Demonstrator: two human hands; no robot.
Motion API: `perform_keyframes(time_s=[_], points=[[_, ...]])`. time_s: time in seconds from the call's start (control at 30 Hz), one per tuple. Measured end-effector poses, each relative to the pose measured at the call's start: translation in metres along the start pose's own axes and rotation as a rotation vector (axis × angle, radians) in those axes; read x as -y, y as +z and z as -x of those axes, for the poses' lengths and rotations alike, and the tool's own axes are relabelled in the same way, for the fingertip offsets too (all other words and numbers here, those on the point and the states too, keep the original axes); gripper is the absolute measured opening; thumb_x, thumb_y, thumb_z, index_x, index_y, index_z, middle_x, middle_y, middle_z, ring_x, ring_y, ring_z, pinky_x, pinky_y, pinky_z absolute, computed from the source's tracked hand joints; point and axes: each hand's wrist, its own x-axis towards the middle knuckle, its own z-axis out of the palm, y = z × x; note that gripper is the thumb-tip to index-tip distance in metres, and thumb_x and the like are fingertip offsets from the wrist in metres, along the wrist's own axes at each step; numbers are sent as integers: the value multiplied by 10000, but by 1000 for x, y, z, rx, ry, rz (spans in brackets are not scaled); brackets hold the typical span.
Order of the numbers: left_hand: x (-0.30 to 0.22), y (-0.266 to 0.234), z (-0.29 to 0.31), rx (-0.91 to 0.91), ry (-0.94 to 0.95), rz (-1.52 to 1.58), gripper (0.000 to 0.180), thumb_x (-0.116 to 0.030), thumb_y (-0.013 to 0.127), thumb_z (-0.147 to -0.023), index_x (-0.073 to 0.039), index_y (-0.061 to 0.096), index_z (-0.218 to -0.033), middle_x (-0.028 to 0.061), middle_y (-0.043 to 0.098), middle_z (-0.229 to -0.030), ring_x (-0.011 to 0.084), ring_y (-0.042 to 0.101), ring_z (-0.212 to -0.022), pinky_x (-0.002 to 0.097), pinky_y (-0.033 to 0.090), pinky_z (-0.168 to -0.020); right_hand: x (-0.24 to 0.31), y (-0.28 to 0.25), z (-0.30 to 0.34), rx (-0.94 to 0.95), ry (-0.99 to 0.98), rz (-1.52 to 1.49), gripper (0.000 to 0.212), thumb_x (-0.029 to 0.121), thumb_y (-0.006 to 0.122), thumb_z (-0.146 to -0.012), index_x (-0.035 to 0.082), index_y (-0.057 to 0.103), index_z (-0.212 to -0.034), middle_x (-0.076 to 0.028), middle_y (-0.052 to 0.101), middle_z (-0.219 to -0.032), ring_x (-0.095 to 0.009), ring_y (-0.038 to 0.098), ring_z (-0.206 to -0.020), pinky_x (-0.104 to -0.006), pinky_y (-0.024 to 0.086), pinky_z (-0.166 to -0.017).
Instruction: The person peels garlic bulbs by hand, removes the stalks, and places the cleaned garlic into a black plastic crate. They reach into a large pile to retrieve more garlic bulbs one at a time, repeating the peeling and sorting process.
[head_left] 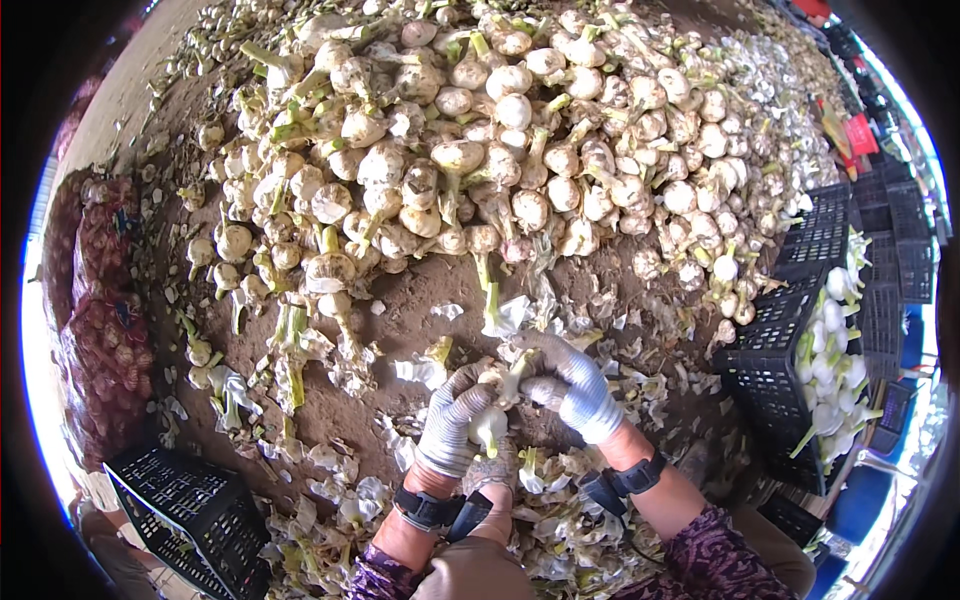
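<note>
My left hand (455, 422), in a whitish, soiled work glove, is closed round a garlic bulb (488, 427). The bulb's smooth white side shows below the fingers. My right hand (572, 388), gloved the same way, has its fingers closed on the garlic's stalk and loose outer skin (512, 372), close to the left fingertips. Ahead of both hands lies a large heap of garlic bulbs (512, 110), soil-stained, many with green stalks. Torn skins and cut leaves (350, 500) litter the ground around my hands.
A black plastic crate (765, 370) on the right holds cleaned white garlic (832, 370); more black crates (882, 270) stand behind it. Another black crate (190, 515) is at the lower left. Filled reddish mesh sacks (105, 350) stand along the left side. Bare soil (420, 300) shows before the heap.
</note>
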Motion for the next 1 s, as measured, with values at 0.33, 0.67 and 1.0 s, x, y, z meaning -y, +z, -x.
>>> perform_keyframes(time_s=[0.33,0.67,1.0], points=[[3,17,1,-110,192,-402,418,-26,691,-725,23,529,-1107,56,595,-987,133,562,-870,280,477,-773,-5,10,0,-190,294,-57,208,160,637,-837,49,607,-1011,16,589,-787,-48,530,-676,-183,432,-580],[10,1,-3,-90,156,-206,412,-55,671,-761,16,513,-1135,90,601,-961,165,595,-823,285,504,-720,-5,5,4,-113,71,-191,369,-66,521,-782,39,560,-1134,-42,642,-997,-135,612,-890,-248,490,-774],[9,-2,-8,-31,-25,-137,499,-123,676,-777,22,456,-1201,95,591,-1011,169,586,-883,293,491,-794,-5,-1,9,-78,57,55,362,-15,606,-796,39,553,-1150,-20,614,-988,-112,568,-923,-240,468,-802]])
